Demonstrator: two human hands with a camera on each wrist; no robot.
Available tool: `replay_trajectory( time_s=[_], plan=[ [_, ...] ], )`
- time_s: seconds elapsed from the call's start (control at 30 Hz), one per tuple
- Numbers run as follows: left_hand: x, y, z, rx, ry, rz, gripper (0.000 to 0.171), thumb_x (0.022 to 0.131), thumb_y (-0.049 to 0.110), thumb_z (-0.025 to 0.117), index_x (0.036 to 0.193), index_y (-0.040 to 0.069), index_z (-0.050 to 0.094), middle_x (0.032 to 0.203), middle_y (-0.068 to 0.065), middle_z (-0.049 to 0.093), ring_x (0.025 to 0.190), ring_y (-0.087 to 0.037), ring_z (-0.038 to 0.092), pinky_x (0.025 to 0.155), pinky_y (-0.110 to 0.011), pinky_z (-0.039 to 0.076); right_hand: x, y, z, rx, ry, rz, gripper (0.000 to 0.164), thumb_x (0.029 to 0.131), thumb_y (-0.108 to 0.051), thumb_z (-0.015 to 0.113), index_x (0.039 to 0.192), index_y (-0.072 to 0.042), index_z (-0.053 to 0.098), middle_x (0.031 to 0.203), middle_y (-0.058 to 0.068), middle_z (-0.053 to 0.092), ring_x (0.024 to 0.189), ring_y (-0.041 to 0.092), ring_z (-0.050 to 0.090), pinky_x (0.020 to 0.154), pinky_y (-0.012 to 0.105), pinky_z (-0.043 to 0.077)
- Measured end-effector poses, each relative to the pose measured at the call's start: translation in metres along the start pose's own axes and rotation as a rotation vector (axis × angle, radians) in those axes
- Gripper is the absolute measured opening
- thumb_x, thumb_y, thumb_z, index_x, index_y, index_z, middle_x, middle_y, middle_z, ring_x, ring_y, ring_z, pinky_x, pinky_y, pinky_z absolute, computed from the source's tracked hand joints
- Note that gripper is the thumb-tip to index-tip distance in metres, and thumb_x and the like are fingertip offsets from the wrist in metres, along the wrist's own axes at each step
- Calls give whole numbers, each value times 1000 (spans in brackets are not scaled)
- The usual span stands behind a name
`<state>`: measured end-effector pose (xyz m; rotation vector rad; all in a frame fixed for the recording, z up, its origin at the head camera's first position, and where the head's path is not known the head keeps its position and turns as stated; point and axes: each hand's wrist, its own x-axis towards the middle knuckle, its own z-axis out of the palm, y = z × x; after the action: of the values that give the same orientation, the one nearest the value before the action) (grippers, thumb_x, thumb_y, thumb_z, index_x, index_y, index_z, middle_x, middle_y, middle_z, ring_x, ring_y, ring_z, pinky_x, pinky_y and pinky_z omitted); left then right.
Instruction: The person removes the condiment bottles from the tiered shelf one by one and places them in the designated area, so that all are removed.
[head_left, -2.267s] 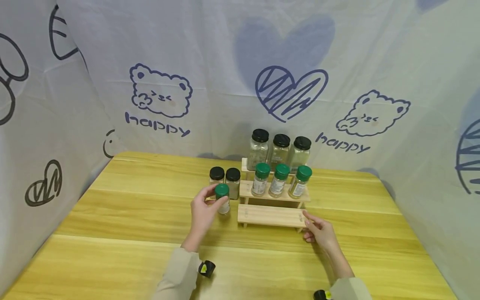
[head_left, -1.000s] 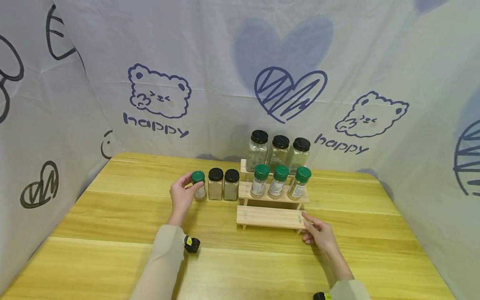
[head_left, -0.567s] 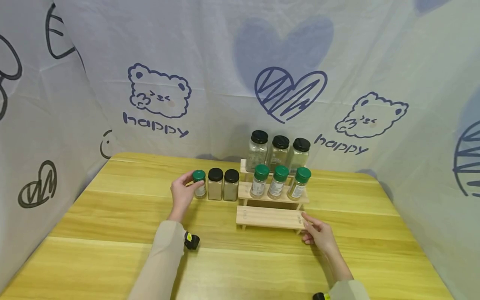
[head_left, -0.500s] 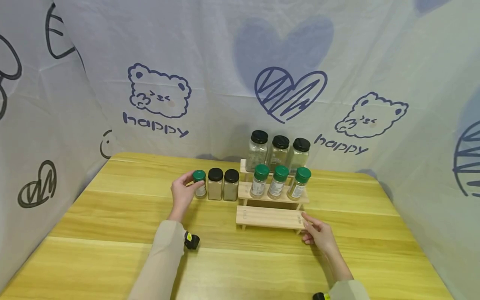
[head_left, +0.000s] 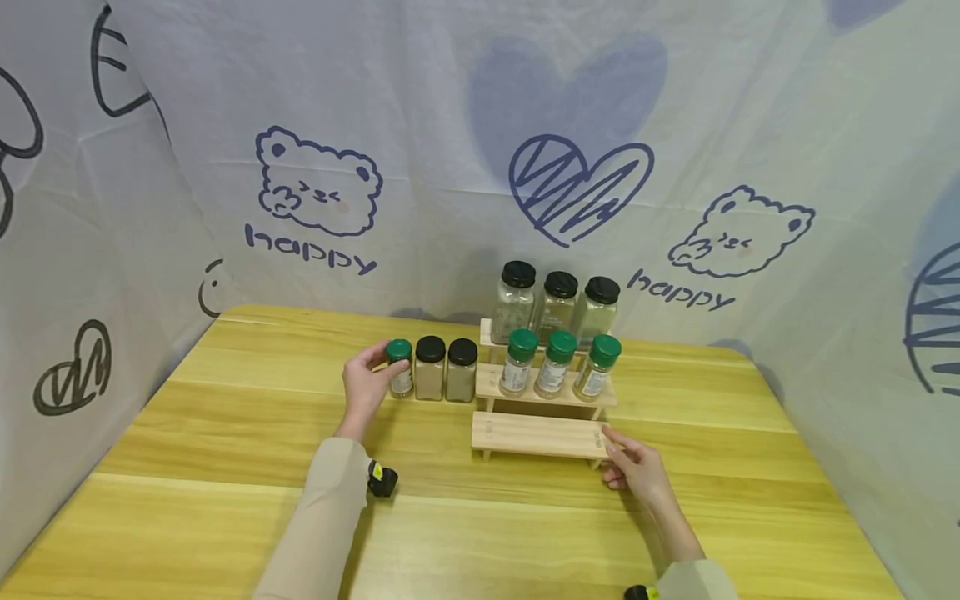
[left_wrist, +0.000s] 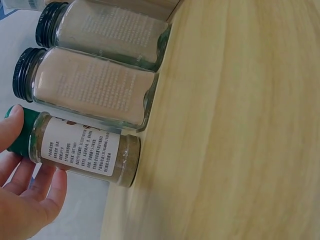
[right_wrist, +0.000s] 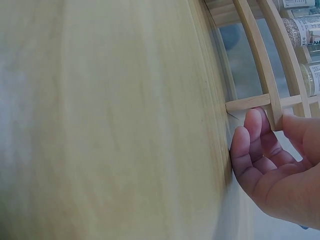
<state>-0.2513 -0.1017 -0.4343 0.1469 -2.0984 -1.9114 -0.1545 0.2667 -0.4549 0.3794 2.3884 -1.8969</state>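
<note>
My left hand (head_left: pixel 365 385) grips a green-capped spice jar (left_wrist: pixel 82 146) by its cap and neck, thumb on one side and fingers on the other. The jar stands upright on the table, its white label turned to the left wrist camera. Right beside it are two square black-capped jars (head_left: pixel 431 372), filled with pale powder. My right hand (head_left: pixel 638 467) pinches the right end of the bare lowest step of a tiered wooden rack (head_left: pixel 536 435), thumb above and fingers beneath. In the right wrist view the hand holds the step's end (right_wrist: pixel 274 117) near its leg.
Three green-capped jars (head_left: pixel 557 367) stand on the rack's middle step. Three taller black-capped jars (head_left: pixel 559 310) stand on its top step, close to the printed cloth (head_left: pixel 450 217) behind. The wooden table (head_left: pixel 480 533) stretches out in front of the rack.
My left hand has carried the green-capped jar left and back, from in front of the two black-capped jars to their left side. My right hand stays on the rack's lowest step.
</note>
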Motion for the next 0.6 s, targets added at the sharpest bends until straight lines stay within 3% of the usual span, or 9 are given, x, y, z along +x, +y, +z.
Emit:
replay_trajectory(
  time_s=[0.4,0.6],
  plan=[
    [-4,-5,-2,2,39,16,41,72,-3,72,110,-6,58,104,-23,58,96,-30,55,74,-21,48,0,1,0,-1,2,-2,36,92,-7,48,128,0,45,74,12,63,52,12,56,50,25,51],
    [-14,-3,-5,38,102,5,37,73,3,72,106,-6,59,105,-21,59,96,-30,55,81,-33,45,-1,-1,-1,-12,-3,-4,37,92,-8,48,128,0,44,75,12,63,52,12,56,51,25,51]
  ],
)
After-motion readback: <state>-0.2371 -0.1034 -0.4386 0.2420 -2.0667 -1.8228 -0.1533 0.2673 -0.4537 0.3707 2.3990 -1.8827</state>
